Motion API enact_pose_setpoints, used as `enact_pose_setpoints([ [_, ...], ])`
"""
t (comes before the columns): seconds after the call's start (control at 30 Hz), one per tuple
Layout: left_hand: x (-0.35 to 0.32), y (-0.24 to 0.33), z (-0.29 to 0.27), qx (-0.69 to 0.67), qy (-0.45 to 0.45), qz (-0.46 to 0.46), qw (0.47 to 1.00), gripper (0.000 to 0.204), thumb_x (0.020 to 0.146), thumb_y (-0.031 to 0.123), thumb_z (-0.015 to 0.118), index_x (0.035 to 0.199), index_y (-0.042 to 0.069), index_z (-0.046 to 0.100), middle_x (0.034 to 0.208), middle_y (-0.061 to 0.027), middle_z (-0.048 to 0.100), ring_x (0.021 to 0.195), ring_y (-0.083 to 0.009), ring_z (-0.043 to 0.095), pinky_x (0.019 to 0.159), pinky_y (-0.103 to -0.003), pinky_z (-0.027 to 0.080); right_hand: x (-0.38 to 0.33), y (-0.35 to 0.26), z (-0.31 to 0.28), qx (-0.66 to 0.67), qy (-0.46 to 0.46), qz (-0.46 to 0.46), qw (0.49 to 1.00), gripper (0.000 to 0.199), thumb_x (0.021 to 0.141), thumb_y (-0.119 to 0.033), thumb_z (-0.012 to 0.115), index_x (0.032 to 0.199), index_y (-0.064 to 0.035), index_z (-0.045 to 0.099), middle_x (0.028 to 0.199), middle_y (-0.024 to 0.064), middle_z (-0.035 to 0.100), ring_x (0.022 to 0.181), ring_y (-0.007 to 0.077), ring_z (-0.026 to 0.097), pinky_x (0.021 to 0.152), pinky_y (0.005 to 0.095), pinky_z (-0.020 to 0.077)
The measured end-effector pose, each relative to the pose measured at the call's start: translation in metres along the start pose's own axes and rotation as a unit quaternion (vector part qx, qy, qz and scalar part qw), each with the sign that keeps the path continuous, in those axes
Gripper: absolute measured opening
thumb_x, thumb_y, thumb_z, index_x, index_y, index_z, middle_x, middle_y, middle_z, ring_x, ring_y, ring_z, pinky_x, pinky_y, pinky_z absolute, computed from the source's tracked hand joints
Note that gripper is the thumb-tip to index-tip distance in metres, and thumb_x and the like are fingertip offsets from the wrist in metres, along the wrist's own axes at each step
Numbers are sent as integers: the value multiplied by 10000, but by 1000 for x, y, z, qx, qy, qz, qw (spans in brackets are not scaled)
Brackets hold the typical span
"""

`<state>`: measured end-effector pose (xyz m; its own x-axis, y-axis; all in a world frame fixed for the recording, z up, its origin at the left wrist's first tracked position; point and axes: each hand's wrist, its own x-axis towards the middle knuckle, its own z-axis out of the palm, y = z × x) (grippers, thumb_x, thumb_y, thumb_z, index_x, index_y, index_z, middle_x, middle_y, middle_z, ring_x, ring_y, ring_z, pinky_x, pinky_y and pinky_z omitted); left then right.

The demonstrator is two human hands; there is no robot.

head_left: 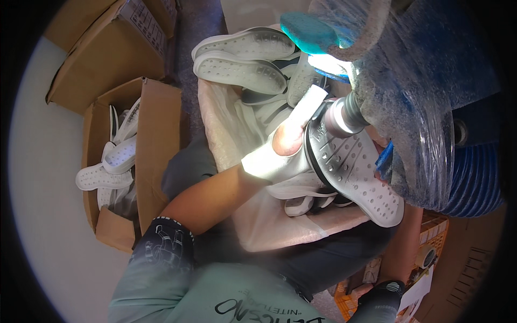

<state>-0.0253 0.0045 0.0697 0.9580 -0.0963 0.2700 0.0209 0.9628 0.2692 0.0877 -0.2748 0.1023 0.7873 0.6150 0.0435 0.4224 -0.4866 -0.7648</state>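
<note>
My left hand [285,148], in a white glove with bare skin showing at the thumb, grips the edge of a shoe sole [353,167]. This sole is white with holes, dark-edged, and grey around its front part. A round metal tool head [344,116] of the machine meets its upper end under a bright light. My right forearm [407,242] rises toward the sole's lower end; the hand itself is hidden behind the sole and the plastic-wrapped machine [409,97]. Below the hands, a lined bin [269,229] holds several more white soles [239,72].
At left, an open cardboard box [153,156] contains several white soles [121,156]. More cardboard boxes [107,54] stand behind it. A blue ribbed hose [474,183] runs beside the machine at right. An orange crate [344,301] with a tape roll [425,257] sits at lower right.
</note>
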Motion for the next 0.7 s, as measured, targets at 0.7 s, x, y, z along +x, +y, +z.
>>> enact_pose_setpoints([
  [0.7,1,-17,0,105,54,75,990,503,1055,378,402,1371,-13,432,1359,-144,521,1243,-242,500,1083,-399,387,-49,18,22,166,-23,129,977,606,734,-113,804,1268,20,550,1210,121,614,1088,214,582,957,345,456],
])
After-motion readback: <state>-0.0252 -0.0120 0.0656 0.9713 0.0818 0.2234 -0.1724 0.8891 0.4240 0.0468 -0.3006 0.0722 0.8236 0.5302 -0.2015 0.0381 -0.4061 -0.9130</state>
